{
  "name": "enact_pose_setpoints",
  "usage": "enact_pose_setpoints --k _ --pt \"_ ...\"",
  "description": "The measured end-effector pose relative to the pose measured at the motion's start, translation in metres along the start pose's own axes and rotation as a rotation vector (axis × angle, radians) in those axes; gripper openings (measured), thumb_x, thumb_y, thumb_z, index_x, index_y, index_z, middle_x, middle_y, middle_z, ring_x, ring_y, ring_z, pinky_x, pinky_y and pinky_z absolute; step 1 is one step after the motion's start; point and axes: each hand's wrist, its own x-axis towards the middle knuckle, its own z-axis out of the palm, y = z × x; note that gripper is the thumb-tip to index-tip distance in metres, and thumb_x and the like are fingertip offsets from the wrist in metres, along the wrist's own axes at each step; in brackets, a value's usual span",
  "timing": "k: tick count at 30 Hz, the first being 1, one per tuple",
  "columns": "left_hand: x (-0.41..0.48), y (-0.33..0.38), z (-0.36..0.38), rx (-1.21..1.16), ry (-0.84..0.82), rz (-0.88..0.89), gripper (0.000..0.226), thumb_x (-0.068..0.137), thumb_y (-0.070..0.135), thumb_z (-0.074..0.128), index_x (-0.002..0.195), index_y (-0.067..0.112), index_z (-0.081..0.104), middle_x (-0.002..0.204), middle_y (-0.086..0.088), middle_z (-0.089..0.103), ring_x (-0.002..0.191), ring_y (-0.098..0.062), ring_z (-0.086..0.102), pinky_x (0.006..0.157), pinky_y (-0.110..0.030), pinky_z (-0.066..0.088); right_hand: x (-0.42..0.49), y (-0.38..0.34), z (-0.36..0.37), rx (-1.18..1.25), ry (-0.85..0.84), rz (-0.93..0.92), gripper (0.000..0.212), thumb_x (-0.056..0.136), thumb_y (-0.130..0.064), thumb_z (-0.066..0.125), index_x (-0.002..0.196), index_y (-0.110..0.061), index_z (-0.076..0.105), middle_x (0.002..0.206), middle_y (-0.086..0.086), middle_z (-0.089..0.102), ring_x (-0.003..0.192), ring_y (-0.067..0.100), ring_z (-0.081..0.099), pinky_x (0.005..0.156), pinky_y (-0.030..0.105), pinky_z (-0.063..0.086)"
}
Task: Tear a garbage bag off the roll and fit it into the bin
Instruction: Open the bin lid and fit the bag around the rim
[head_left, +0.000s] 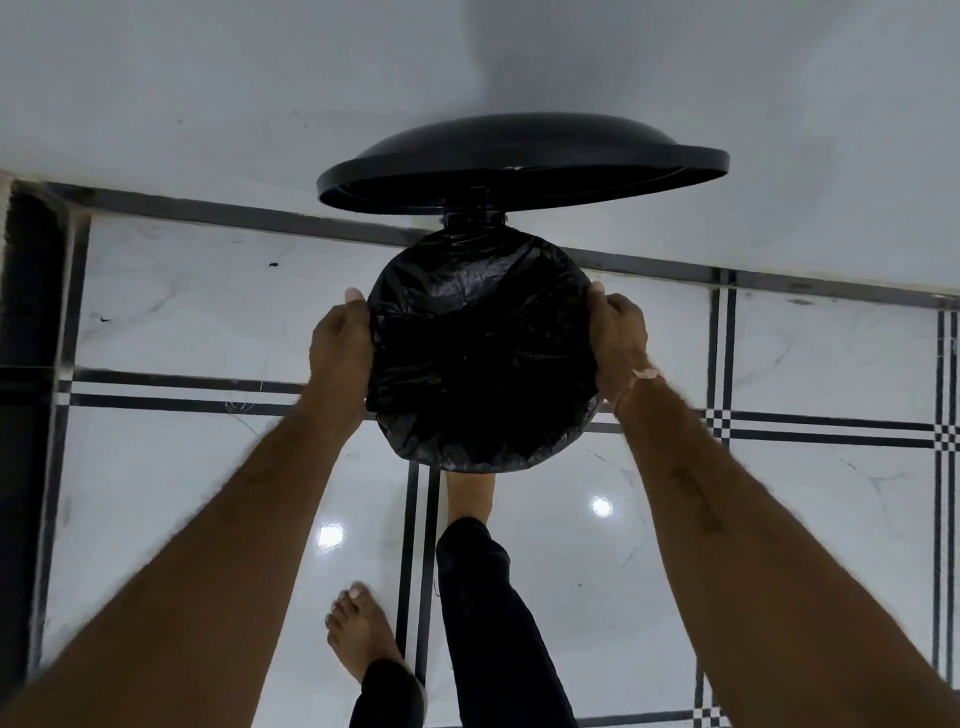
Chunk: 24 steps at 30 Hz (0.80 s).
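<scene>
A black garbage bag (483, 353) lines the round pedal bin below me, its edge folded over the rim all the way round. The bin's black lid (519, 161) stands raised behind it, near the wall. My left hand (340, 343) grips the bagged rim on the left side. On the right side my right hand (618, 338) grips the rim, thumb on top of the plastic. The bin's body is hidden under the bag and my hands. No roll of bags is in view.
My right foot (470, 493) is at the bin's front base and my left foot (358, 629) stands further back on the glossy white tiled floor (208, 493). A white wall (260, 104) rises behind the bin. A dark upright edge (26, 312) stands at far left.
</scene>
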Motion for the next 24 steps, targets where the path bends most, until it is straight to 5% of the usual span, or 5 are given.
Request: enact_pose_setpoints --k 3,10,18,21,24 --pt "0.016 0.001 0.008 0.168 0.066 0.122 0.034 0.107 0.034 0.038 0.086 0.011 0.051 0.075 0.003 0.051 0.074 -0.016 0.048 0.065 -0.028 0.039 0.026 -0.001 0.0 0.012 -0.047 0.005 0.063 0.08 -0.066 0.05 0.097 -0.01 0.073 0.108 0.015 0.076 0.107 0.037 0.071 0.103 0.053 0.057" --pt "0.024 -0.003 0.007 0.115 0.019 0.062 0.043 0.107 0.041 0.036 0.078 0.013 0.052 0.078 -0.001 0.052 0.075 -0.018 0.051 0.072 -0.032 0.045 0.025 -0.002 -0.006 0.12 -0.194 -0.009 0.054 0.105 -0.052 0.05 0.119 -0.005 0.073 0.119 0.015 0.076 0.113 0.032 0.073 0.104 0.048 0.058" --pt "-0.012 0.016 -0.002 0.137 0.145 0.129 0.074 0.096 0.064 0.033 0.119 -0.001 0.058 0.122 -0.026 0.064 0.115 -0.041 0.062 0.099 -0.053 0.051 -0.011 -0.018 -0.018 0.032 -0.094 -0.168 0.057 0.094 -0.07 0.045 0.113 -0.021 0.066 0.114 0.0 0.071 0.113 0.026 0.067 0.107 0.05 0.053" --pt "-0.036 0.039 -0.002 0.002 0.17 0.164 0.053 0.104 0.055 0.034 0.115 0.012 0.06 0.118 -0.009 0.065 0.109 -0.023 0.058 0.108 -0.048 0.047 -0.034 -0.039 -0.029 0.358 -0.116 -0.147 0.052 0.107 -0.059 0.034 0.134 -0.021 0.056 0.134 0.003 0.062 0.12 0.028 0.064 0.098 0.04 0.056" --pt "-0.057 0.074 -0.007 -0.333 0.098 0.054 0.036 0.107 0.053 0.031 0.11 0.031 0.06 0.126 0.003 0.06 0.123 -0.02 0.058 0.109 -0.045 0.045 -0.05 -0.065 -0.049 0.649 -0.144 -0.065 0.056 0.109 -0.06 0.028 0.148 -0.022 0.042 0.149 0.007 0.051 0.13 0.029 0.061 0.109 0.046 0.052"
